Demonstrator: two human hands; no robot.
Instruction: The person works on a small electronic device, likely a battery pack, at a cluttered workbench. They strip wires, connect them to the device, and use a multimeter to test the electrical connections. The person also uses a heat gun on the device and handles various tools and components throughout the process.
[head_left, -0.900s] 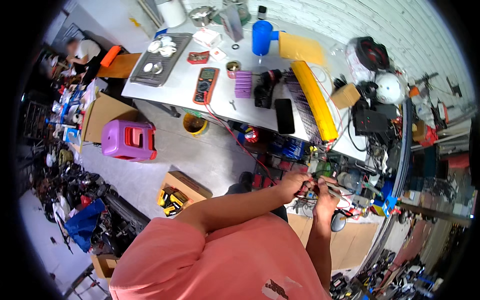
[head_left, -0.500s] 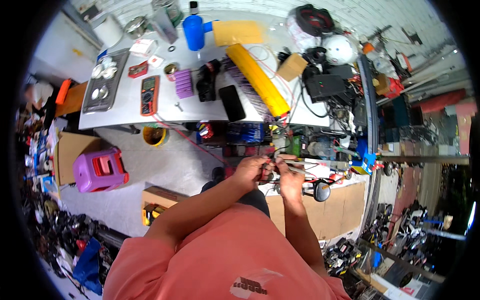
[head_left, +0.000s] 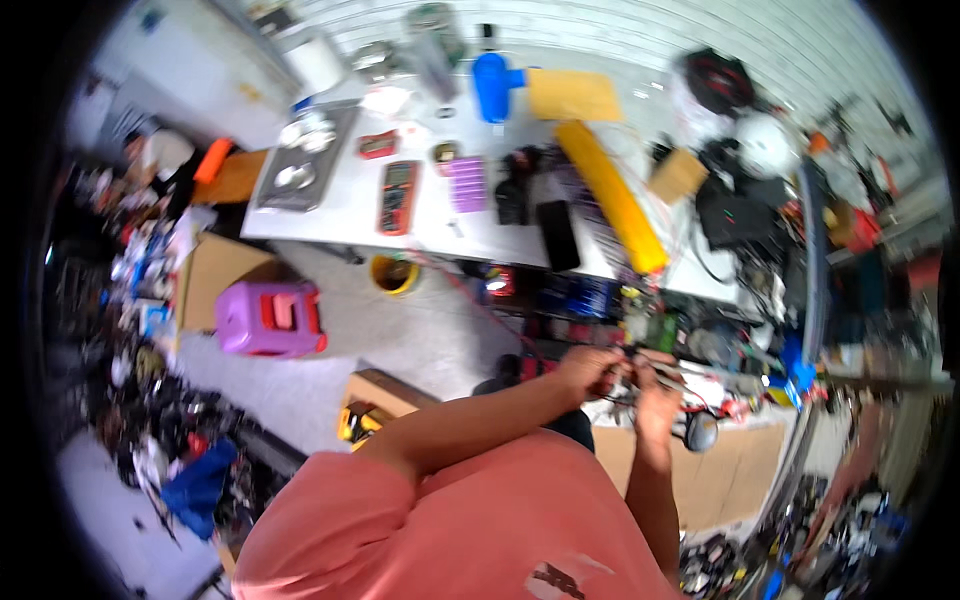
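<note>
My left hand (head_left: 592,373) and my right hand (head_left: 654,388) meet in front of my body, both closed, with fingertips nearly touching. Motion blur hides what the left fingers pinch. From my right hand, thin dark and red wires (head_left: 706,408) trail to the right. Close below them is a round lamp-like or mirror-like piece (head_left: 701,432) with a dark rim. On the white table, an orange-edged multimeter (head_left: 397,198) lies face up. A red cable (head_left: 462,288) runs from the table's front edge beside it down toward my hands.
The white table (head_left: 350,217) holds a long yellow tube (head_left: 612,198), a black phone (head_left: 558,236), a purple block (head_left: 467,185), a blue bottle (head_left: 492,88) and a metal tray (head_left: 330,165). A purple stool (head_left: 268,317) and a yellow bucket (head_left: 393,275) stand on the floor. Cardboard (head_left: 735,480) lies at right.
The whole view has swung, so the table and my hands appear farther right and lower. Both hands stay closed together over the wires. The picture is more blurred.
</note>
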